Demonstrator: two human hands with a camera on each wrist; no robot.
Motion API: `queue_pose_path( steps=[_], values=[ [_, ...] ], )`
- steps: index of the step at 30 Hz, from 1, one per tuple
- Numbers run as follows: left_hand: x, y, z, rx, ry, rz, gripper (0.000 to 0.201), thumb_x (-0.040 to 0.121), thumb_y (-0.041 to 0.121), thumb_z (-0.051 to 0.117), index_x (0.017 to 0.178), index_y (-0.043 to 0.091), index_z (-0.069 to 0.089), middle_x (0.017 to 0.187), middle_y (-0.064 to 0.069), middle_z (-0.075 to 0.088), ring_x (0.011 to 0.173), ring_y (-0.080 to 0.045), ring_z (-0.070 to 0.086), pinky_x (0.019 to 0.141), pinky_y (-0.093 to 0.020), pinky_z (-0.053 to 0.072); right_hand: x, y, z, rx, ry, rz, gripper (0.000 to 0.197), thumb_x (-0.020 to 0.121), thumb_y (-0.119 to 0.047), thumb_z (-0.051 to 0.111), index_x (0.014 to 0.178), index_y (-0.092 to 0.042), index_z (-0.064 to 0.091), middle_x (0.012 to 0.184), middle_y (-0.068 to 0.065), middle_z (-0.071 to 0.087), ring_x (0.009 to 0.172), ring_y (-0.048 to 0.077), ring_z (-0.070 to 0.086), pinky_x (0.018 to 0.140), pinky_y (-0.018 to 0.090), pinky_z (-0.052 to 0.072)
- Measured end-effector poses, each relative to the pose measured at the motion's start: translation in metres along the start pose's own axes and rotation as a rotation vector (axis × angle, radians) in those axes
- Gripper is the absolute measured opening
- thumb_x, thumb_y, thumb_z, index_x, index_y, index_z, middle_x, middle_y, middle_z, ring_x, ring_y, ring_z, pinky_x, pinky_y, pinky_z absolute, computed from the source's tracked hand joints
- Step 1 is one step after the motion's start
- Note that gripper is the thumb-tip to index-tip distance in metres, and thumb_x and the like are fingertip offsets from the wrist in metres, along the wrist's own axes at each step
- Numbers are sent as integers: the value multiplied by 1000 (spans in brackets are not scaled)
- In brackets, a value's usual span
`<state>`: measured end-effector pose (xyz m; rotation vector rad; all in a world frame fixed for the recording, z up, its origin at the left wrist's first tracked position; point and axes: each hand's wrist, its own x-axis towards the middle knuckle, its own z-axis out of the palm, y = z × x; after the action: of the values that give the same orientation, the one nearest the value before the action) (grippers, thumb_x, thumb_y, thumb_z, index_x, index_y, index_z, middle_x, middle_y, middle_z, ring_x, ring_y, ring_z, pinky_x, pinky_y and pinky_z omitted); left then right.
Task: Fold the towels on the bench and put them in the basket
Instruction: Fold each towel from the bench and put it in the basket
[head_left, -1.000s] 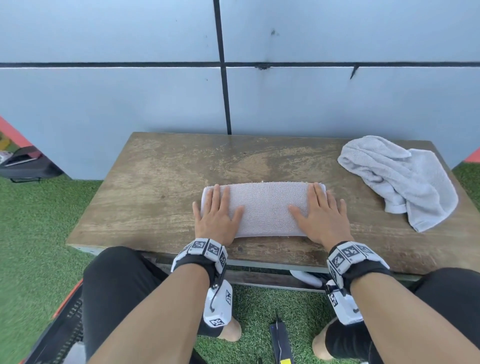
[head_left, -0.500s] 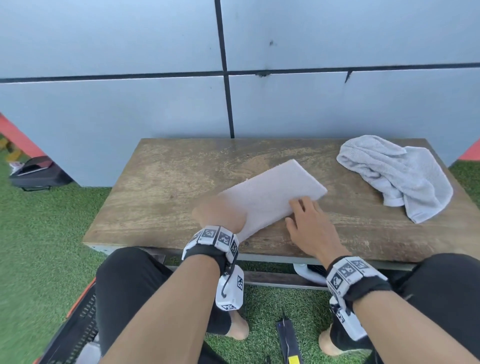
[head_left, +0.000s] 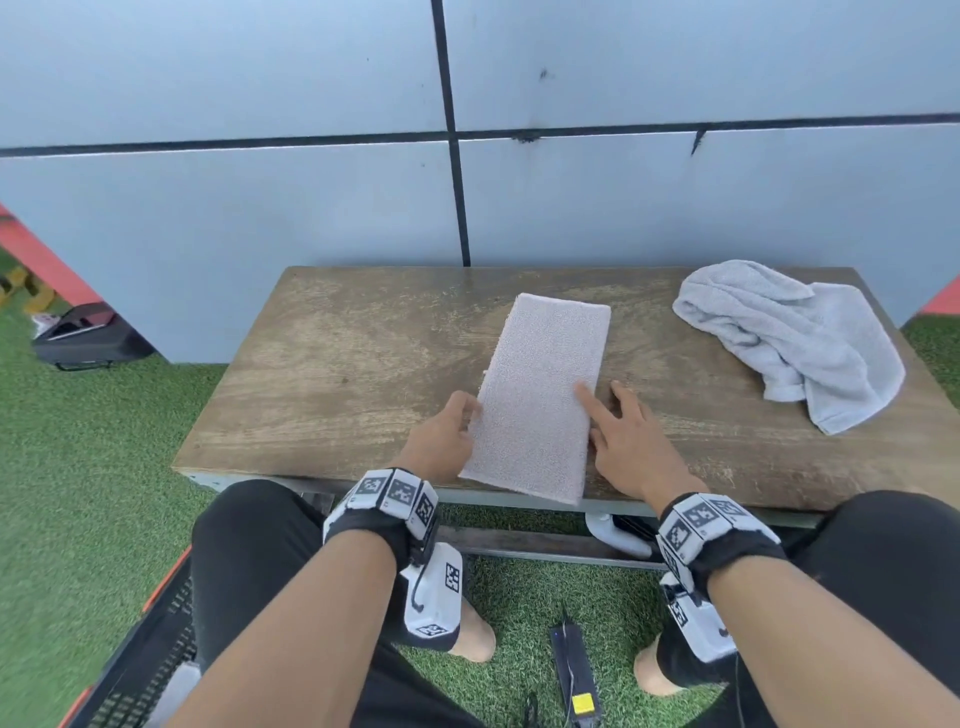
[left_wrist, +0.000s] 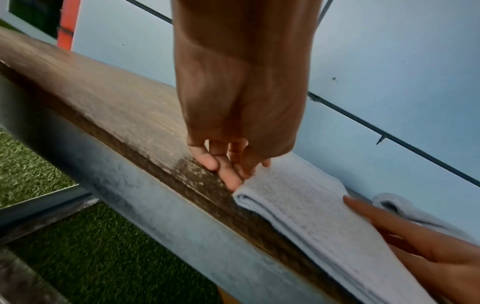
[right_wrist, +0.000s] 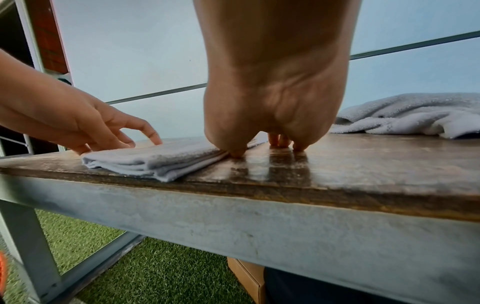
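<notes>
A folded pale towel (head_left: 540, 395) lies lengthwise on the wooden bench (head_left: 337, 389), its near end at the front edge. My left hand (head_left: 465, 415) rests against the towel's left edge with loosely bent fingers (left_wrist: 228, 170) touching the towel (left_wrist: 311, 205) and the wood. My right hand (head_left: 605, 400) is at the right edge, with the index finger on the cloth and the other fingertips (right_wrist: 298, 147) on the bench beside the towel (right_wrist: 155, 158). A crumpled grey towel (head_left: 795, 338) lies at the bench's far right. The black and orange basket (head_left: 140, 654) stands on the grass by my left leg.
A grey panelled wall rises right behind the bench. A black bag (head_left: 83, 332) sits on the grass at the far left. A dark device with a yellow label (head_left: 574, 670) lies between my feet. A cardboard box (right_wrist: 249, 277) is under the bench.
The folded towel has been turned from lying crosswise to lying lengthwise away from me. Both hands went from pressing flat on top of it to resting at its two long edges.
</notes>
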<state>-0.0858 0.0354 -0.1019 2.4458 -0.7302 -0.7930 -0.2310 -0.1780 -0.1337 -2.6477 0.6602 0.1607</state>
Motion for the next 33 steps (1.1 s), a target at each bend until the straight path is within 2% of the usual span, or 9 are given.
queue_pose_path(
  steps=[3, 6, 9, 13, 18, 23, 26, 28, 33],
  values=[
    [-4, 3, -10, -22, -114, 18, 59, 103, 8, 45, 150, 40, 30, 110, -4, 65, 59, -14, 63, 58, -27, 58, -1, -4, -4, -36, -34, 19, 68, 102, -25, 37, 153, -47, -1, 165, 9, -4, 151, 34, 0, 121, 50, 18],
    [-11, 4, -17, -13, -175, 68, 66, 103, 8, 46, 155, 41, 22, 140, -25, 53, 55, -7, 67, 50, -17, 52, -5, -10, -9, -49, -86, 47, 73, 101, -23, 40, 155, -44, -5, 165, 8, -9, 152, 32, -3, 122, 48, 15],
    [-12, 4, -23, 94, -251, 60, 79, 100, 2, 46, 155, 48, 13, 141, -31, 46, 57, -11, 71, 53, -25, 57, -7, -14, -14, -71, -133, 65, 77, 100, -22, 43, 155, -43, -7, 165, 8, -12, 152, 31, -4, 122, 48, 16],
    [-12, 12, -30, 290, -376, 40, 99, 93, 4, 59, 150, 59, -1, 108, -5, 63, 58, -14, 69, 54, -24, 54, -2, -20, -27, -107, -244, 105, 80, 98, -23, 46, 155, -43, -8, 165, 5, -16, 152, 29, -6, 119, 50, 20],
    [-18, 22, -31, 568, -387, 40, 121, 80, 23, 82, 152, 52, -11, 150, -14, 46, 67, -14, 58, 76, -33, 51, 1, -27, -39, -130, -377, 138, 85, 98, -16, 45, 154, -42, -14, 163, 4, -22, 152, 29, -11, 121, 51, 18],
    [-15, 17, -23, 657, -257, 117, 116, 79, 20, 82, 155, 49, -1, 138, -13, 59, 57, -10, 50, 77, -39, 58, -1, -27, -46, -138, -445, 145, 87, 97, -17, 44, 153, -41, -17, 163, 0, -25, 152, 28, -13, 121, 52, 17],
    [-10, 8, -21, 669, -200, 152, 113, 71, 28, 88, 153, 51, 14, 143, -8, 56, 92, -23, 65, 91, -45, 56, -5, -26, -48, -143, -462, 140, 87, 96, -17, 44, 153, -41, -17, 163, 0, -25, 152, 29, -12, 120, 51, 15],
    [-9, 3, -18, 691, -166, 179, 107, 70, 33, 88, 152, 48, 22, 136, -7, 60, 100, -24, 66, 93, -46, 55, -8, -26, -48, -140, -459, 134, 87, 95, -16, 44, 153, -42, -15, 163, -1, -24, 152, 29, -11, 119, 50, 17],
    [-14, -2, -13, 585, -114, 264, 58, 89, 31, 72, 143, 37, 50, 77, 5, 58, 55, -8, 49, 71, -30, 55, -18, -22, -50, -168, -511, 73, 91, 92, -14, 43, 152, -42, -20, 161, -1, -30, 151, 28, -15, 121, 55, 13]
  ],
)
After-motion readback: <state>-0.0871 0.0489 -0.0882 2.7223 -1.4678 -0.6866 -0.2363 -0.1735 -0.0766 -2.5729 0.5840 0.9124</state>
